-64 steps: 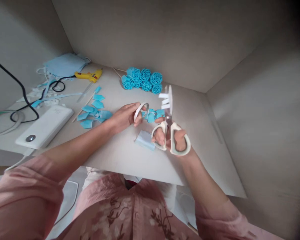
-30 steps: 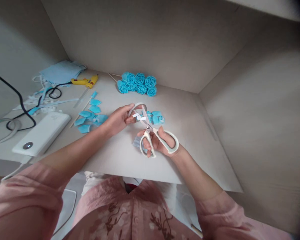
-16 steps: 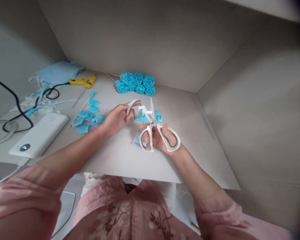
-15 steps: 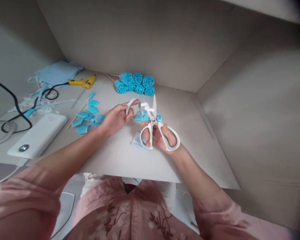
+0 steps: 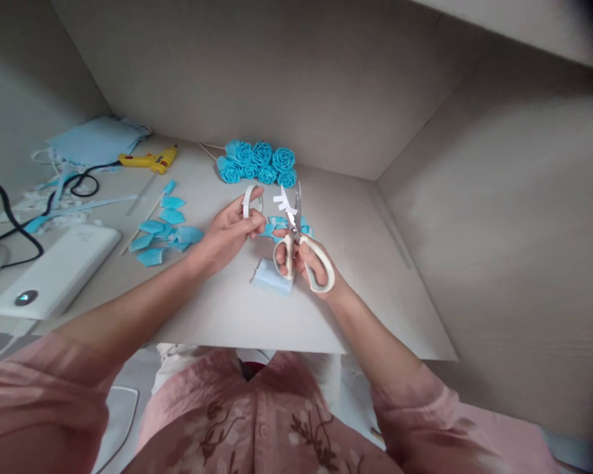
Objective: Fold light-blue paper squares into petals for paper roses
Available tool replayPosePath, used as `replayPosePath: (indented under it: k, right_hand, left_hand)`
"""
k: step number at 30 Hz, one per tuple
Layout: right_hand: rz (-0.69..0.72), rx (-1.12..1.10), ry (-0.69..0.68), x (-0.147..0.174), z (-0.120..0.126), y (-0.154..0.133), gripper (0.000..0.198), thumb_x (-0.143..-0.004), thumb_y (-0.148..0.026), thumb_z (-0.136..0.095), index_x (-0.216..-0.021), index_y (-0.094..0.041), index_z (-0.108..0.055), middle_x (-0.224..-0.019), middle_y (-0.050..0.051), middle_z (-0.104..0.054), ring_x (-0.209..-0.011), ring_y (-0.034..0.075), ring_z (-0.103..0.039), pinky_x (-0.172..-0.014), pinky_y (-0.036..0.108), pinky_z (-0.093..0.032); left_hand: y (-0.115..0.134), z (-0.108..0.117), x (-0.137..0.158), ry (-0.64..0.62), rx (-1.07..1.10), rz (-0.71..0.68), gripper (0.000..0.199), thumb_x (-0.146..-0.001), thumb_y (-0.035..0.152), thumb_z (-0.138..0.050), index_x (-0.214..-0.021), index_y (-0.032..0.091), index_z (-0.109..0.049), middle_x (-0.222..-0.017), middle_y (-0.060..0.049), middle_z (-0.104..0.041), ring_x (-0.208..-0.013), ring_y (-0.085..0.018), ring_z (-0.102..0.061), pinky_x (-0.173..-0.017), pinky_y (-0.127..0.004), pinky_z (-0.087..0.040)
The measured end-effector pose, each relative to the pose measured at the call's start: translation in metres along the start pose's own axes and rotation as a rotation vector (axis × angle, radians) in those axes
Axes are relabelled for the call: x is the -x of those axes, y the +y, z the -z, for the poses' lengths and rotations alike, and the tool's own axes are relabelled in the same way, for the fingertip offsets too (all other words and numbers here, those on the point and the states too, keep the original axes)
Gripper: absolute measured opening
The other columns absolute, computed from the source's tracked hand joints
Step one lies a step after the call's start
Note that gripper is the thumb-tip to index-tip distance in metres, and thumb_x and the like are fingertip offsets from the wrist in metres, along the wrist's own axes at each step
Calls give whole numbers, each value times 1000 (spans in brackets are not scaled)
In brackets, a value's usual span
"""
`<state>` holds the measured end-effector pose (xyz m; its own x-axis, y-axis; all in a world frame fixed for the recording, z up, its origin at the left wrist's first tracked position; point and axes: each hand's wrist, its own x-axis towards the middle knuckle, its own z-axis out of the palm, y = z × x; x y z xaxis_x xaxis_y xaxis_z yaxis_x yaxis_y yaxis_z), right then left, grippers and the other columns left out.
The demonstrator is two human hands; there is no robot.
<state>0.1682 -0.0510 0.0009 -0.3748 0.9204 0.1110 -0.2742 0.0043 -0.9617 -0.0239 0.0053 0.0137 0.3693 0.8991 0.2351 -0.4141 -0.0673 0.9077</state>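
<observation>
My left hand (image 5: pixel 227 230) is closed around a thin roll of white tape (image 5: pixel 248 203), which stands on edge between the fingers. In my right hand (image 5: pixel 309 257) are white-handled scissors (image 5: pixel 321 270), pointing away from me with the blades slightly apart. Several short white tape pieces (image 5: pixel 282 200) cling to one blade. Behind the scissors lie blue cut pieces (image 5: pixel 275 227) on the table, partly hidden by the hands. A pale blue folded piece of mask fabric (image 5: pixel 271 278) lies just below the right hand.
Several blue fabric roses (image 5: pixel 261 155) lie at the back. To the left are blue petal pieces (image 5: pixel 172 216), a yellow glue gun (image 5: pixel 153 160), a stack of face masks (image 5: pixel 96 139) and a white power bank (image 5: pixel 59 270) with cables. Grey panels wall the table (image 5: pixel 217 322).
The scissor blades have come closer together, and the scissors have turned a little. The tape roll is turned more upright in my left hand. The whole view has shifted slightly.
</observation>
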Motion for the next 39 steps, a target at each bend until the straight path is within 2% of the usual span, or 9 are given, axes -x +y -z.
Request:
replayPosePath:
  k: [3,6,11,17,23,31,39]
  right_hand:
    - [-14,69,50,1,-2,-1,55,-84,-62,-64,-118,-19,-62,-85,1,-62,-65,10,-58,-54,24,-47]
    - [-49,131,92,2,-5,-1,55,-84,-63,-63,-117,-19,-63,-84,1,-62,-61,9,-58,-52,24,-47]
    - [-99,224,111,4,-11,-1,56,-82,-65,-64,-113,-18,-64,-81,0,-62,-59,8,-56,-54,24,-48]
    - [-98,236,101,4,-14,1,49,-82,-65,-62,-90,-17,-61,-81,1,-64,-58,7,-58,-52,22,-47]
    - [-107,245,101,3,-18,-1,50,-81,-68,-62,-87,-17,-60,-80,1,-64,-60,9,-60,-53,22,-50]
    - [-136,272,94,4,-19,2,51,-80,-68,-63,-88,-17,-58,-79,1,-64,-54,8,-58,-50,24,-47]
    - [-150,238,94,4,-17,5,52,-80,-68,-63,-91,-17,-60,-79,1,-64,-54,7,-58,-47,23,-45]
  left_hand:
    - [0,-1,0,41,-131,-185,63,-81,26,-72,-138,20,-48,-76,2,-62,-67,-11,-54,-61,-24,-40]
    - [2,-3,3,35,-277,-355,66,-83,25,-72,-142,22,-44,-93,-2,-70,-68,-10,-55,-63,-23,-44]
    - [3,-8,12,52,-603,-490,59,-87,20,-65,-142,22,-45,-108,-5,-71,-66,-8,-55,-76,-26,-51]
    - [0,-9,16,71,-853,-530,59,-86,11,-57,-143,22,-46,-104,-3,-71,-69,-9,-59,-78,-26,-53]
    - [1,-10,17,94,-970,-530,53,-85,9,-55,-137,20,-52,-102,-4,-73,-70,-9,-61,-78,-24,-52]
    - [-1,-9,14,103,-957,-565,53,-85,9,-56,-137,21,-52,-92,0,-68,-65,-8,-56,-77,-25,-50]
    - [-1,-7,13,92,-898,-527,55,-83,11,-58,-137,21,-52,-86,0,-65,-66,-10,-56,-77,-26,-51]
